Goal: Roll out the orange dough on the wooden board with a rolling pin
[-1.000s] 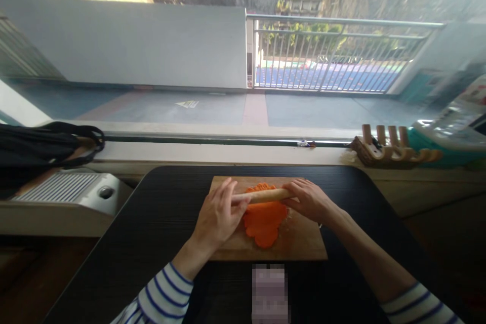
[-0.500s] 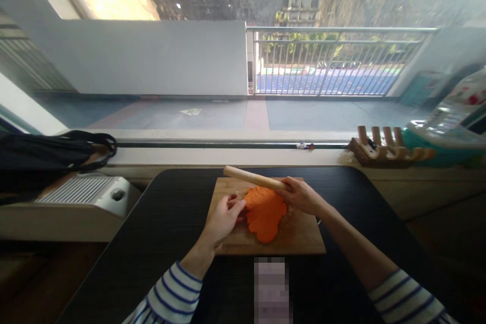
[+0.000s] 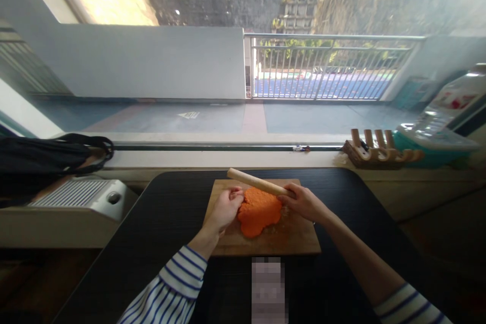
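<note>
A flattened sheet of orange dough (image 3: pixel 260 212) with a lobed edge lies on a wooden cutting board (image 3: pixel 298 240). My left hand (image 3: pixel 225 208) is closed at the dough's upper left edge, fingers pinched together on it. In my right hand (image 3: pixel 307 203) is one end of a pale wooden rolling pin (image 3: pixel 255 181). The pin slants across the far edge of the dough, its free end pointing up and left past the board. Whether it presses on the dough I cannot tell.
The board rests on a black table (image 3: pixel 152 233) below a window sill (image 3: pixel 197 158). On the sill at right are a wooden rack (image 3: pixel 374 154), a teal container (image 3: pixel 433 147) and a plastic bottle (image 3: pixel 450 101). A black bag (image 3: pixel 49 162) and white radiator (image 3: pixel 83 197) are at left.
My left fingers have closed on the dough's edge. The dough has shifted and turned slightly, its lower lobe now further left. The rolling pin stays in my right hand. The view has moved slightly.
</note>
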A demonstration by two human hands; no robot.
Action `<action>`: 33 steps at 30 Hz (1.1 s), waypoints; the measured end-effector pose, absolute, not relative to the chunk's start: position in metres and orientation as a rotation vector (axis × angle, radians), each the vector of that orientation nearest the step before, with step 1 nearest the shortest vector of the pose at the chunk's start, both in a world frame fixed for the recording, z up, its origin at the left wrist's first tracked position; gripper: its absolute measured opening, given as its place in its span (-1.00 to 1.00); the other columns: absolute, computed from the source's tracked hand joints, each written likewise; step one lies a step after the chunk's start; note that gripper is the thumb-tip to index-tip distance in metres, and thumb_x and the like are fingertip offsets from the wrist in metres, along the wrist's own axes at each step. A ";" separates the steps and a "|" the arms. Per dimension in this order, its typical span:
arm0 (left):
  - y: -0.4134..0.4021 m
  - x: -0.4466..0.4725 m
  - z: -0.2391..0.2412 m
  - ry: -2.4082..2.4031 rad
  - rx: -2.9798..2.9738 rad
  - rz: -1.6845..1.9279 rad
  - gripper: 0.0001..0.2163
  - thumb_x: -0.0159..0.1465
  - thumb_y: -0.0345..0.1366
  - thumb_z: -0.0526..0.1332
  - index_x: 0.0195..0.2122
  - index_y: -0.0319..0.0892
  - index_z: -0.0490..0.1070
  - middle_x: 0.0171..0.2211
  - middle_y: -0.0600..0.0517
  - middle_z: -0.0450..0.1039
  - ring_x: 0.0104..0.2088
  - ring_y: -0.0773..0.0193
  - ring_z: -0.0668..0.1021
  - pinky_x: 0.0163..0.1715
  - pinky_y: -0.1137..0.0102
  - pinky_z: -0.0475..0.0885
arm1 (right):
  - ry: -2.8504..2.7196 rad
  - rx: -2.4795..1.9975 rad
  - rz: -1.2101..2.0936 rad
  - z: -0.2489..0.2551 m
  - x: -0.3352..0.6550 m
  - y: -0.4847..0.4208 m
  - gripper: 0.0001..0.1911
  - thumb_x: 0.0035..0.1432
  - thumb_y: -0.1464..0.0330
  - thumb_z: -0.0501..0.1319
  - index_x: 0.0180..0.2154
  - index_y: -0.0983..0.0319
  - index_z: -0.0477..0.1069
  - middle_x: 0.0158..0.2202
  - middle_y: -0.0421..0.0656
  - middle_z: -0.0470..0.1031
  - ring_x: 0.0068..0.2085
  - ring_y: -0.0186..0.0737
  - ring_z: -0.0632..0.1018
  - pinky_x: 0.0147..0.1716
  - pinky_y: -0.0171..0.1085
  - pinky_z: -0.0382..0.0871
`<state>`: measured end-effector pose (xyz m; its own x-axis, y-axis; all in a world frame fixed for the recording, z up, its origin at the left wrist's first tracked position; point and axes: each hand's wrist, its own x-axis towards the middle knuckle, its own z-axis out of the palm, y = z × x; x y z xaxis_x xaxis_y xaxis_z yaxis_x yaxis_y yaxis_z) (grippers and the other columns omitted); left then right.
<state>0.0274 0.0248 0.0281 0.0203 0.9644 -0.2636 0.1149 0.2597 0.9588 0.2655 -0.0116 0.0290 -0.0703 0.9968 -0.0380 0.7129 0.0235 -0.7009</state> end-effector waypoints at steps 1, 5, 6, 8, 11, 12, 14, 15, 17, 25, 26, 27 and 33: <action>0.026 0.025 0.027 1.399 1.118 0.938 -0.80 0.10 -0.41 0.28 -0.23 -0.25 0.37 -0.30 -0.07 0.51 -0.26 0.24 0.57 -0.26 0.39 0.45 | -1.832 -1.744 0.785 0.029 0.267 -0.012 -0.69 0.13 0.12 0.18 -0.19 0.18 0.45 -0.37 -0.22 0.52 -0.37 -0.26 0.48 -0.39 -0.32 0.25; 0.021 0.007 0.030 1.480 1.302 0.886 -0.81 0.03 -0.37 0.32 -0.31 -0.21 0.43 -0.34 -0.01 0.50 -0.28 0.21 0.55 -0.19 0.36 0.40 | -1.809 -1.756 0.718 0.031 0.269 -0.010 -0.65 0.15 0.08 0.14 -0.16 0.16 0.45 -0.37 -0.21 0.51 -0.37 -0.24 0.48 -0.40 -0.31 0.24; 0.018 0.003 0.032 1.494 1.399 0.815 -0.83 0.04 -0.32 0.31 -0.33 -0.21 0.44 -0.37 0.00 0.50 -0.30 0.20 0.55 -0.21 0.36 0.40 | -1.802 -1.749 0.711 0.032 0.268 -0.008 -0.64 0.16 0.08 0.14 -0.15 0.16 0.45 -0.38 -0.21 0.51 -0.39 -0.25 0.47 -0.42 -0.31 0.23; 0.012 -0.002 0.036 1.512 1.590 0.649 -0.80 0.07 -0.21 0.28 -0.32 -0.20 0.45 -0.40 0.01 0.51 -0.35 0.18 0.55 -0.28 0.35 0.39 | -1.803 -1.735 0.714 0.034 0.266 -0.003 -0.64 0.16 0.07 0.13 -0.16 0.17 0.45 -0.42 -0.22 0.48 -0.43 -0.28 0.45 -0.46 -0.33 0.21; 0.004 -0.001 0.040 1.535 1.739 0.510 -0.77 0.08 -0.14 0.26 -0.33 -0.19 0.45 -0.43 0.01 0.51 -0.37 0.15 0.55 -0.35 0.35 0.37 | -1.840 -1.712 0.719 0.034 0.260 0.005 -0.65 0.15 0.07 0.13 -0.22 0.19 0.46 -0.47 -0.25 0.45 -0.46 -0.30 0.41 -0.49 -0.34 0.19; 0.003 0.001 0.040 1.536 1.771 0.491 -0.79 0.08 -0.15 0.27 -0.35 -0.18 0.45 -0.43 0.00 0.51 -0.38 0.15 0.55 -0.36 0.34 0.37 | -1.854 -1.704 0.718 0.033 0.258 0.007 -0.64 0.16 0.07 0.12 -0.24 0.20 0.46 -0.48 -0.25 0.44 -0.46 -0.30 0.41 -0.48 -0.34 0.19; 0.004 0.005 0.039 1.516 1.817 0.472 -0.83 0.08 -0.19 0.27 -0.39 -0.18 0.44 -0.43 -0.02 0.52 -0.38 0.14 0.54 -0.36 0.33 0.36 | -1.870 -1.700 0.713 0.032 0.256 0.010 -0.63 0.17 0.06 0.11 -0.25 0.20 0.46 -0.48 -0.25 0.43 -0.45 -0.31 0.40 -0.48 -0.34 0.18; 0.005 0.006 0.038 1.496 1.830 0.472 -0.85 0.09 -0.21 0.26 -0.40 -0.18 0.44 -0.42 -0.03 0.52 -0.37 0.14 0.55 -0.35 0.32 0.37 | -1.871 -1.706 0.710 0.031 0.255 0.011 -0.62 0.17 0.05 0.10 -0.26 0.21 0.46 -0.49 -0.25 0.42 -0.45 -0.31 0.40 -0.48 -0.34 0.18; 0.008 0.007 0.034 1.464 1.832 0.486 -0.86 0.10 -0.24 0.25 -0.38 -0.19 0.44 -0.37 -0.06 0.53 -0.34 0.13 0.56 -0.31 0.31 0.39 | -1.863 -1.718 0.716 0.030 0.255 0.013 -0.60 0.18 0.04 0.08 -0.29 0.22 0.47 -0.52 -0.26 0.40 -0.46 -0.31 0.39 -0.49 -0.34 0.16; 0.017 0.004 0.023 1.474 1.524 0.737 -0.71 0.06 -0.28 0.31 -0.18 -0.22 0.43 -0.33 -0.07 0.54 -0.28 0.15 0.59 -0.24 0.32 0.46 | -1.777 -1.695 0.813 0.031 0.261 0.008 -0.55 0.17 0.02 0.10 -0.24 0.25 0.49 -0.47 -0.23 0.44 -0.45 -0.31 0.41 -0.48 -0.35 0.23; 0.018 0.004 0.024 1.482 1.472 0.765 -0.71 0.06 -0.30 0.32 -0.17 -0.22 0.42 -0.32 -0.06 0.54 -0.28 0.16 0.59 -0.25 0.33 0.47 | -1.764 -1.681 0.836 0.030 0.262 0.007 -0.55 0.17 0.02 0.10 -0.22 0.25 0.49 -0.45 -0.21 0.46 -0.44 -0.30 0.43 -0.46 -0.34 0.26; 0.019 0.005 0.025 1.490 1.430 0.785 -0.71 0.05 -0.32 0.32 -0.17 -0.23 0.42 -0.31 -0.07 0.54 -0.29 0.16 0.59 -0.26 0.33 0.48 | -1.748 -1.666 0.861 0.029 0.263 0.006 -0.55 0.17 0.02 0.10 -0.20 0.25 0.49 -0.42 -0.20 0.48 -0.42 -0.29 0.45 -0.44 -0.34 0.28; 0.024 0.008 0.026 1.502 1.360 0.848 -0.76 0.02 -0.40 0.31 -0.26 -0.22 0.41 -0.34 -0.04 0.53 -0.33 0.21 0.59 -0.23 0.35 0.49 | -1.623 -1.626 1.030 0.023 0.267 0.000 -0.52 0.16 0.00 0.12 -0.17 0.27 0.45 -0.38 -0.14 0.53 -0.37 -0.22 0.54 -0.45 -0.33 0.35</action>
